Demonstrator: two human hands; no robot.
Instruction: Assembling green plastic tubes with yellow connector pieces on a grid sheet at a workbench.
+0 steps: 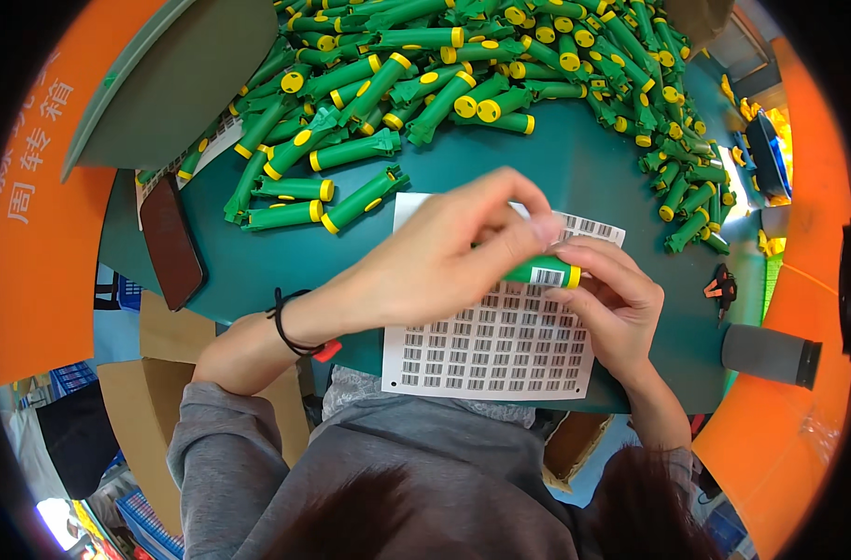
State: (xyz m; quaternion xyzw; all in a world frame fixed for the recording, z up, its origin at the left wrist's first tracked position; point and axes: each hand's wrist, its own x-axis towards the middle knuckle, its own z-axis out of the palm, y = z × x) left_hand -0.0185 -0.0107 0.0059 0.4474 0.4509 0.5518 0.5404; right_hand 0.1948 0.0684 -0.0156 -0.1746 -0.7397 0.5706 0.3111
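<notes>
A green plastic tube (517, 273) with a yellow end and a white barcode label (547, 276) is held between both hands above a sheet of barcode stickers (489, 350). My left hand (453, 247) is closed over the tube's left part, thumb and forefinger pinched above it; its lower fingers are hidden. Whether a sticker sits in that pinch I cannot make out. With its thumb and fingers, my right hand (617, 299) grips the tube near the yellow end. The sheet lies flat on the green table (351, 266), partly covered by both hands.
A heap of similar green tubes (416, 37) fills the table's far side and spreads right. On the left are a dark brown phone-like case (173, 245) and a grey-green panel (168, 84). At right lie a grey cylinder (763, 353) and a small black-orange tool (721, 287).
</notes>
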